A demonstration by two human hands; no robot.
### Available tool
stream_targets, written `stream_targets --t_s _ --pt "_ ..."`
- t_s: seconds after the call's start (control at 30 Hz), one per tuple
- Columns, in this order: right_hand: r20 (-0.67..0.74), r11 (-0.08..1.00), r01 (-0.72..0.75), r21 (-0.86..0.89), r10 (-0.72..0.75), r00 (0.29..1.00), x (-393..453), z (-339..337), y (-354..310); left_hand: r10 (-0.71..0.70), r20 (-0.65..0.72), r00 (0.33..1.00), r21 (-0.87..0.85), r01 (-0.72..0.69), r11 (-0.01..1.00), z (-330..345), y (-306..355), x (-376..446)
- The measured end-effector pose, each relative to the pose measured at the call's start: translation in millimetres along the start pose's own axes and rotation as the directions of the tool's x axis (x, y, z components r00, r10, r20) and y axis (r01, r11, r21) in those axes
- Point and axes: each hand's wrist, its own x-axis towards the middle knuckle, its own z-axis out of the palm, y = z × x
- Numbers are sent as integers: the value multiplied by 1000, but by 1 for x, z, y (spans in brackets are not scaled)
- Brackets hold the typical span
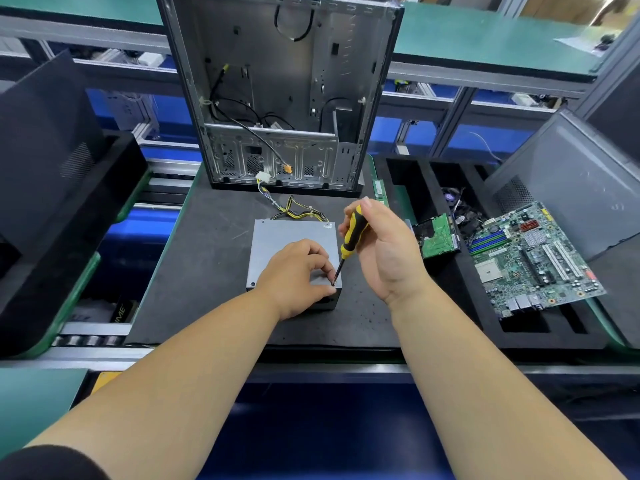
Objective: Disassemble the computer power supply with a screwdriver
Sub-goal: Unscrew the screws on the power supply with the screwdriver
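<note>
Dark foam mat on the counter [194, 271], assembly-line bench. Power supply [291, 244] sits mid-frame, lid up, cable bundle [294, 211] trailing toward the gutted PC case [277, 98] above it. Right hand [384, 247] grips the yellow-black screwdriver [349, 240], tip at the screw on the lid's lower-right corner. Left hand [298, 275] pinches around the tip there, guiding it. Judgement: seat the bit square, push straight down, catch the screw. Motherboard [533, 258] and drive [438, 235] lie in the tray at right.
</note>
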Motion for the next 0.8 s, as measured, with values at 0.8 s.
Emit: stream_targets --t_s 0.8 --pt "103 998 -53 18 51 993 -7 12 -2 9 -23 1000 7 -9 1000 3 -3 1"
